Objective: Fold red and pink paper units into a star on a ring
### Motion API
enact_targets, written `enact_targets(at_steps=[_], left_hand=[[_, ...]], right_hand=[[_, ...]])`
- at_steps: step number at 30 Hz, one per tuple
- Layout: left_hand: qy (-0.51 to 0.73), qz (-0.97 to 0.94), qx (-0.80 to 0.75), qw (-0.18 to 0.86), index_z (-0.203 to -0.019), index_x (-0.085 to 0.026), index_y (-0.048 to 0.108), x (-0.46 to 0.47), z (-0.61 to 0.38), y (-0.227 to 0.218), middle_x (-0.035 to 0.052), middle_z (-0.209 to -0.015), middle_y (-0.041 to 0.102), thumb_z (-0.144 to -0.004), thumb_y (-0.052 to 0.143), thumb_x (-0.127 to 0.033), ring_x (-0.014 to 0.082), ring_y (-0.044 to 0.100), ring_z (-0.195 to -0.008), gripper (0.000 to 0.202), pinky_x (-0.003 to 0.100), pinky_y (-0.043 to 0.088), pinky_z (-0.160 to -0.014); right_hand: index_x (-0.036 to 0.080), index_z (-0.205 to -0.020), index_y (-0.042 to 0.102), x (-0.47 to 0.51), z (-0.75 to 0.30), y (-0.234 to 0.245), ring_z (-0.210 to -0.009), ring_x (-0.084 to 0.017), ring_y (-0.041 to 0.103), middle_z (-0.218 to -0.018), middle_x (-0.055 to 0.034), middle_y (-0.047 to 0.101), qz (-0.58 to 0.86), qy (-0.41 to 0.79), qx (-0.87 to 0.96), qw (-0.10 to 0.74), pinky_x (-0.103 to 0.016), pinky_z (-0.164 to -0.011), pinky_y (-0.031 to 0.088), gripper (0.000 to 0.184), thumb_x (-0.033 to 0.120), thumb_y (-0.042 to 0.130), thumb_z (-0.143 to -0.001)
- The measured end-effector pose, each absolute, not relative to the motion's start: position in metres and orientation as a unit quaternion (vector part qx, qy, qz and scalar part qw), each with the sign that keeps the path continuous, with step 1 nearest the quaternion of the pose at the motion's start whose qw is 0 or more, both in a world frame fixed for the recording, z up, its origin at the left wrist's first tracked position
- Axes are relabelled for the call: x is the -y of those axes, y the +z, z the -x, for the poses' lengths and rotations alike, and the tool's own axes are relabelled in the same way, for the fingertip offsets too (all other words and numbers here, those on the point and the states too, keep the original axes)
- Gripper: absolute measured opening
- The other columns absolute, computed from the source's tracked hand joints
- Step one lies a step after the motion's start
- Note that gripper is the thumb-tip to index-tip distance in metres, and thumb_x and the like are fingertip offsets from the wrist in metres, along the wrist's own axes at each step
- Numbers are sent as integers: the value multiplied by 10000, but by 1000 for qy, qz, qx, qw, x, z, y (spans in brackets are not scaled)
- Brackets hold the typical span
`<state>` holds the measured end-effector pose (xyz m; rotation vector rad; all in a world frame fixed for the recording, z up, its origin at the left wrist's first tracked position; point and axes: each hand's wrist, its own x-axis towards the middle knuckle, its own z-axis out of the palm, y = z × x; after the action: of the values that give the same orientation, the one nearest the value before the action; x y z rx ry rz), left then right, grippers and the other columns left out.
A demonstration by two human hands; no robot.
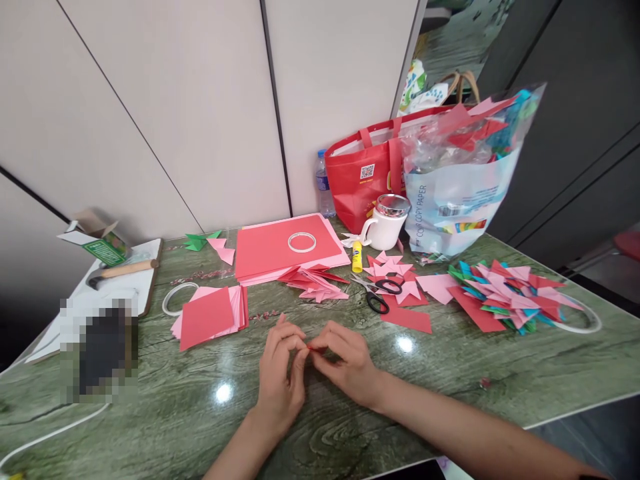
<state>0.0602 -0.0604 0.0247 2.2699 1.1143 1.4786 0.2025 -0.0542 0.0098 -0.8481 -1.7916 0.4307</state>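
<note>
My left hand [281,373] and my right hand [344,361] meet at the front middle of the green table [165,407]. Both pinch a small red piece of paper [313,348] between their fingertips; most of it is hidden by the fingers. Just behind my hands lie a stack of red and pink square sheets [210,317] on the left and a heap of folded pink pieces [313,280]. Black-handled scissors [377,293] and a yellow glue stick [357,257] lie to the right of that heap.
A big red paper stack with a tape ring [302,242] lies at the back. A white mug [386,223], red bag [363,180], plastic bag of paper [463,180], water bottle [323,183] stand behind. Folded coloured pieces [505,297] pile up right. A hammer [123,270] rests left.
</note>
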Motion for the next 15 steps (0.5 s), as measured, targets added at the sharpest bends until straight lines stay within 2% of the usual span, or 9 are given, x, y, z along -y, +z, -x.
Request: enact_targets(at_steps=[3,5,8,9,13,15], left_hand=[[512,-741,-407,155,-806,-192,553,60,-57,23,8,-772,582,-821,517,-98,142,568,-776,101,338,477,-833],[523,-703,-436,203,-878,-199,579,61,-56,22,8,-787,598,-814,552,-130,139,578,-756,98,272,490,-721],[523,-665,-459,269,-1006,-214,609,61,-55,23,15,-819,610,-802,584,-176,143,585,-755,209,258,478,-694],[519,-660,-462,285,-991,-216,632,60,-54,25,19,-827,611,-793,597,-189,146,584,-761,203,253,473,-689],[514,-621,-470,360,-747,-199,701,58,-54,31,14,-764,607,-745,652,-223,136,563,-722,54,217,436,-639],[523,-578,-460,425,-676,-187,694,56,-54,33,-1,-697,577,-736,661,-232,118,537,-676,82,207,420,-622]], right_hand=[[182,-804,602,53,-203,13,-653,-132,552,-719,-29,586,354,240,738,522,-242,-586,446,64,154,549,-826],[188,-803,591,52,-202,15,-667,-132,567,-724,-20,600,365,282,717,523,-244,-612,466,26,194,573,-821],[191,-800,560,52,-201,16,-620,-118,579,-713,1,599,386,362,669,521,-237,-602,488,64,232,608,-792],[191,-791,552,52,-201,16,-605,-114,579,-708,7,595,388,386,658,517,-235,-597,491,80,238,616,-781],[191,-728,543,52,-200,17,-595,-112,563,-678,18,583,391,429,639,505,-236,-594,481,126,255,651,-741],[190,-719,546,52,-199,17,-597,-112,554,-673,20,583,392,445,628,503,-234,-590,472,144,262,671,-722]])
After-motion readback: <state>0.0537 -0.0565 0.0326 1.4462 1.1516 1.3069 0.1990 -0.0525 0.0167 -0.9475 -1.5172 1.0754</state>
